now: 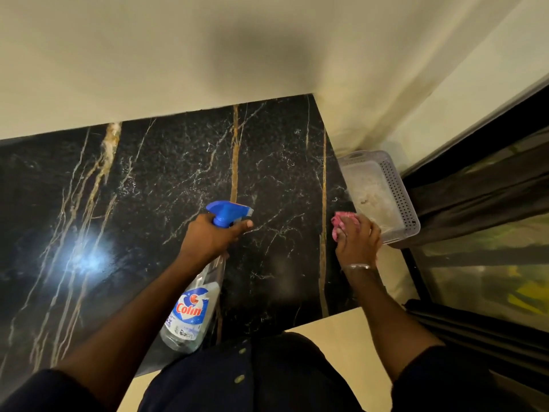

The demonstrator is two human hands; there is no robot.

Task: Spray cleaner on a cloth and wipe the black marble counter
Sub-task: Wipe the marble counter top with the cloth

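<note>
Gripped around its neck by the left hand (211,236), the spray bottle (193,307) is held above the counter (133,188), its blue nozzle aimed right. Further right, a pink cloth (341,226) is bunched under the right hand (361,240), pressed near the counter's right edge, beside a basket (398,188).

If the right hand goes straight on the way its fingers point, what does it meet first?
Probably the wall. The right hand, holding the cloth, points along the counter edge beside the basket; depth is unclear.
</note>
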